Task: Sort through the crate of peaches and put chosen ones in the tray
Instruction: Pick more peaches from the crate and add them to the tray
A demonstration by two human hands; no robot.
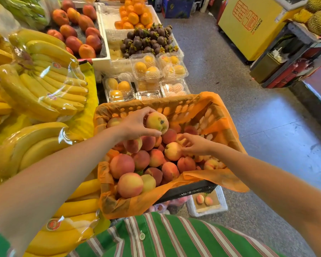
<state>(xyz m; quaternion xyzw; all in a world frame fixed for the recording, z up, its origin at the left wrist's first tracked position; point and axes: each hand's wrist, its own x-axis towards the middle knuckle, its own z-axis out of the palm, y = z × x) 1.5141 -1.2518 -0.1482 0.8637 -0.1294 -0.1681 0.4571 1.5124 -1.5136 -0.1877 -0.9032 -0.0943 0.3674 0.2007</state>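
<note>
Peach (157, 122) with a dark spot, gripped in the left hand (135, 125) and lifted above the crate's (189, 190) far half. The right hand (196, 145) curls against a pale peach (173, 151) in the crate's pile (137, 164) (grip or mere touch, I cannot tell). Below the crate's near corner, the tray (209, 212) holds two peaches (200, 199), so the sorting looks barely begun.

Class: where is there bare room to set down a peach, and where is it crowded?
Free: the tray's base beside its two peaches; the floor right of the crate. Crowded: the peach pile under the left hand and right hand.
</note>
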